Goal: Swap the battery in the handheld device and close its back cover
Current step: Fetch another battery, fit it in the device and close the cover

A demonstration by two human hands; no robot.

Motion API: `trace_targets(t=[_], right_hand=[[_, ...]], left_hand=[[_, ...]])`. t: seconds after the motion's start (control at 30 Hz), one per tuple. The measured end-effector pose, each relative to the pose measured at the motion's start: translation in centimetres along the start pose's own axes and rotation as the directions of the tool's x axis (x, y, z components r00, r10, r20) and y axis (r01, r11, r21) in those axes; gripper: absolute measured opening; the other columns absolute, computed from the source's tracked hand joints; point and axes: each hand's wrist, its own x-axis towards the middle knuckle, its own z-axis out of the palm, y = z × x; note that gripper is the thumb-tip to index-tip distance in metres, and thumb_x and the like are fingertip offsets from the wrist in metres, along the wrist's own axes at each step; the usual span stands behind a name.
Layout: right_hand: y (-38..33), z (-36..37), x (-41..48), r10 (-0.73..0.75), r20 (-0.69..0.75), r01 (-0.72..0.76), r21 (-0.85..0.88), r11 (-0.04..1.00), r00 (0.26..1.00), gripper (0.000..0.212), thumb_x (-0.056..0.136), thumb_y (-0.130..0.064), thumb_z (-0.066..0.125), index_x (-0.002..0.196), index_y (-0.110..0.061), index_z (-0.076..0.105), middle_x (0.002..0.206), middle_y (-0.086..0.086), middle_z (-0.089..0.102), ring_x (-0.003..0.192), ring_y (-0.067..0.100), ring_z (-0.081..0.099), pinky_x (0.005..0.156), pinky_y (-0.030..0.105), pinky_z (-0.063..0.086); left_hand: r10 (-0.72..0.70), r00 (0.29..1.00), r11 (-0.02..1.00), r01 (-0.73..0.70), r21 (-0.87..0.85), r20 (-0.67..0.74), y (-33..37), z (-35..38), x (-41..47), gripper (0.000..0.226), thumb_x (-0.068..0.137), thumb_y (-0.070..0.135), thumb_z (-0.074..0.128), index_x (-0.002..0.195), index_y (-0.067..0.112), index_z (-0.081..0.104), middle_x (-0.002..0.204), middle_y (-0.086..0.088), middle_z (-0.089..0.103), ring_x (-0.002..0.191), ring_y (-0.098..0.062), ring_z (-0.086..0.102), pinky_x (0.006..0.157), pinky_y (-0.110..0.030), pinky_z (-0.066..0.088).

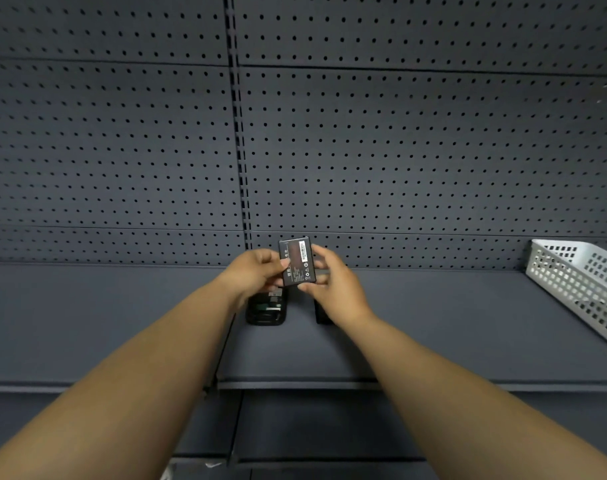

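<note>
I hold the flat black rectangular battery with its printed label (298, 262) up between both hands, above the dark grey metal shelf (122, 313) and in front of the perforated grey back panel (399, 150). My left hand (257, 273) pinches its left edge, thumb on the label face; my right hand (333, 285) closes on its right and lower edge, so both grips are grasping the battery and neither is free

Just below my left hand, on the shelf, lies the black handheld device with its back open (266, 308), its compartment showing some greenish inner parts; I cannot tell from here where its contacts sit. Near it on the right, mostly hidden under my right wrist, is a dark flat piece (320, 311), which may be the back cover or the other battery; I cannot say which. A white perforated plastic basket (579, 282) stands far right on the shelf, well apart

I judge the step in hand to be the swap itself: the battery is out in the air, not seated. If this is the fresh one, the next move calls for turning it so its contacts match the compartment, lowering it in, pressing it flat, then fitting the cover
</note>
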Motion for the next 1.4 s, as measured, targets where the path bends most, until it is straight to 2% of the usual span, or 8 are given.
trace_targets(t=[0.17, 0.27, 0.47, 0.67, 0.83, 0.97, 1.2, 1.4], right_hand=[[0.1, 1.5, 0.7, 0.024, -0.018, -0.024, -0.034, 0.999, 1.000, 0.070, 0.079, 0.001, 0.069, 0.139, -0.021, 0.042, 0.089, -0.013, 0.056, 0.083, 0.014, 0.061, 0.086, 0.027, 0.047], [0.0, 2.2, 1.0, 0.020, -0.007, -0.021, -0.024, 1.000, 1.000, 0.069, 0.081, 0.003, 0.067, 0.140, -0.021, 0.041, 0.081, -0.020, 0.050, 0.075, 0.008, 0.057, 0.081, 0.021, 0.042], [-0.3, 3.7, 1.1, 0.006, 0.005, -0.006, -0.005, 1.000, 1.000, 0.072, 0.084, 0.005, 0.062, 0.143, -0.026, 0.036, 0.097, -0.003, 0.054, 0.081, 0.009, 0.058, 0.074, 0.012, 0.049], [-0.6, 4.6, 1.1, 0.005, 0.026, -0.006, 0.012, 1.000, 1.000, 0.082, 0.085, 0.004, 0.062, 0.147, -0.036, 0.025, 0.085, -0.016, 0.051, 0.078, 0.005, 0.059, 0.075, 0.012, 0.046], [-0.9, 5.2, 1.6, 0.067, 0.030, -0.070, 0.108, 0.992, 0.997, 0.087, 0.083, 0.006, 0.064, 0.148, -0.032, 0.022, 0.084, -0.016, 0.054, 0.071, 0.003, 0.061, 0.071, 0.014, 0.049], [-1.0, 5.5, 2.1, 0.158, 0.077, -0.168, 0.138, 0.976, 0.984, 0.092, 0.082, 0.003, 0.067, 0.152, -0.021, 0.012, 0.098, -0.002, 0.064, 0.100, 0.017, 0.065, 0.091, 0.029, 0.051], [-0.2, 6.1, 3.3, 0.346, 0.237, -0.390, 0.176, 0.904, 0.908, 0.039, 0.087, 0.003, 0.060, 0.125, 0.006, 0.054, 0.103, 0.016, 0.064, 0.086, 0.018, 0.063, 0.093, 0.034, 0.052], [0.2, 6.8, 3.9, 0.454, 0.285, -0.516, 0.204, 0.832, 0.844, 0.055, 0.087, 0.006, 0.059, 0.138, 0.000, 0.041, 0.133, 0.020, 0.053, 0.085, 0.017, 0.063, 0.057, 0.013, 0.055]], left_hand=[[0.004, 1.000, 1.000, -0.004, 0.029, 0.015, -0.4, -1.6, -0.2, 0.009, 0.095, 0.017, 0.053, 0.087, 0.020, 0.056, 0.075, 0.002, 0.060, 0.047, 0.001, 0.057, 0.049, -0.010, 0.048], [0.002, 1.000, 1.000, -0.002, 0.009, 0.024, -0.7, -2.3, -0.3, 0.006, 0.095, 0.014, 0.053, 0.100, 0.015, 0.055, 0.080, 0.000, 0.060, 0.048, 0.000, 0.060, 0.047, -0.009, 0.049], [0.012, 0.998, 1.000, -0.013, 0.017, 0.055, -1.2, -3.8, -0.5, 0.010, 0.093, 0.010, 0.055, 0.090, 0.019, 0.058, 0.082, 0.000, 0.062, 0.070, -0.012, 0.059, 0.070, -0.021, 0.050], [0.021, 0.998, 1.000, -0.022, 0.018, 0.055, -1.8, -4.8, -0.2, 0.013, 0.092, 0.007, 0.056, 0.088, 0.020, 0.058, 0.081, -0.001, 0.062, 0.071, -0.013, 0.058, 0.072, -0.023, 0.048], [-0.011, 1.000, 1.000, 0.011, -0.008, 0.005, -2.4, -5.3, 0.5, 0.030, 0.089, -0.001, 0.057, 0.117, 0.009, 0.054, 0.078, -0.004, 0.061, 0.068, -0.015, 0.060, 0.070, -0.024, 0.050], [-0.062, 0.998, 0.998, 0.062, 0.006, 0.005, -3.1, -5.8, 1.2, 0.046, 0.086, -0.006, 0.060, 0.129, 0.006, 0.047, 0.079, -0.006, 0.062, 0.061, -0.012, 0.066, 0.066, -0.023, 0.055], [-0.194, 0.974, 0.979, 0.185, 0.085, 0.116, -3.8, -6.0, 1.4, 0.006, 0.085, 0.000, 0.064, 0.091, 0.002, 0.063, 0.070, -0.008, 0.067, 0.045, -0.001, 0.066, 0.046, -0.009, 0.052], [-0.286, 0.947, 0.956, 0.271, 0.115, 0.148, -3.8, -6.2, 1.6, 0.009, 0.083, -0.003, 0.065, 0.083, 0.005, 0.060, 0.077, -0.011, 0.065, 0.042, -0.003, 0.065, 0.046, -0.009, 0.053]])
